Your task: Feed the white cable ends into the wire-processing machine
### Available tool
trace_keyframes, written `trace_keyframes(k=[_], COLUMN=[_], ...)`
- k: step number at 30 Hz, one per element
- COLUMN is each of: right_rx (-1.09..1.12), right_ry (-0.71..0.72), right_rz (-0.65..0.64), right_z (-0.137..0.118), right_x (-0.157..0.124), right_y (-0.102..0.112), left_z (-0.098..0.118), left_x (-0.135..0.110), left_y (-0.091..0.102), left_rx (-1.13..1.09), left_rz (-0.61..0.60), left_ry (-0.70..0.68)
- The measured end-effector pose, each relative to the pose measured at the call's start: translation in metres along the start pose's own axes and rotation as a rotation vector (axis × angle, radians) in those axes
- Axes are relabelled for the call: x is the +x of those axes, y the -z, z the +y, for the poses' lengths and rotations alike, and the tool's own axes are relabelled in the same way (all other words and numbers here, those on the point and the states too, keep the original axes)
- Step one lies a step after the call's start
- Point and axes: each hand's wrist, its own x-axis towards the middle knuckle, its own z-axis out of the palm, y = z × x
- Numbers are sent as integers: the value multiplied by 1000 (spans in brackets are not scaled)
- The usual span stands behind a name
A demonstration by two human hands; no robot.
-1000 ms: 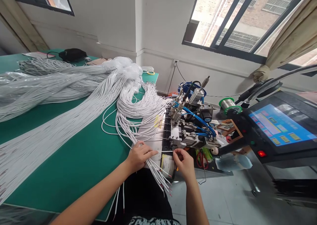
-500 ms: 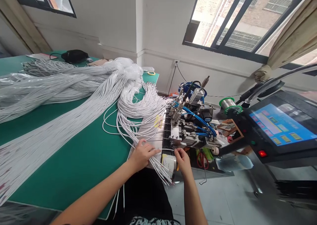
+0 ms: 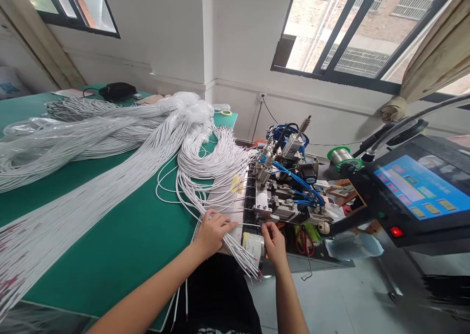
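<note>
White cable [image 3: 250, 224] pinched by right hand [image 3: 274, 243], tip unclear; left hand [image 3: 212, 234] grasping cable bundle [image 3: 239, 252].

Left hand [image 3: 211, 233]'s got a bunch of white wires [image 3: 238, 250], right hand [image 3: 273, 243]'s pinching a single wire [image 3: 250, 224] beside the machine [image 3: 262, 199]. Screen [image 3: 418, 189]'s lit at right, tons more wires [image 3: 110, 189] across the green surface [image 3: 147, 221].

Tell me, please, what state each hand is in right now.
Left hand: closed over the cable bundle, holding it.
Right hand: closed, pinching one cable.
</note>
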Motion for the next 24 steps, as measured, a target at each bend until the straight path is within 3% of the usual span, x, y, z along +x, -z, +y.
trace_keyframes(k=[6, 11, 16, 24], right_rx=[76, 101, 242, 412], right_ry=[-22, -50, -141, -286], right_rz=[-84, -83, -139, -81], right_z=[5, 7, 11, 16], right_x=[4, 8, 12, 10], right_y=[-1, 0, -1, -8], left_z=[0, 1, 0, -1], left_x=[1, 2, 2, 1], left_y=[1, 3, 3, 3], left_rx=[-8, -20, -30, -39], left_rz=[-22, -30, -28, -26], left_ry=[40, 51, 46, 62])
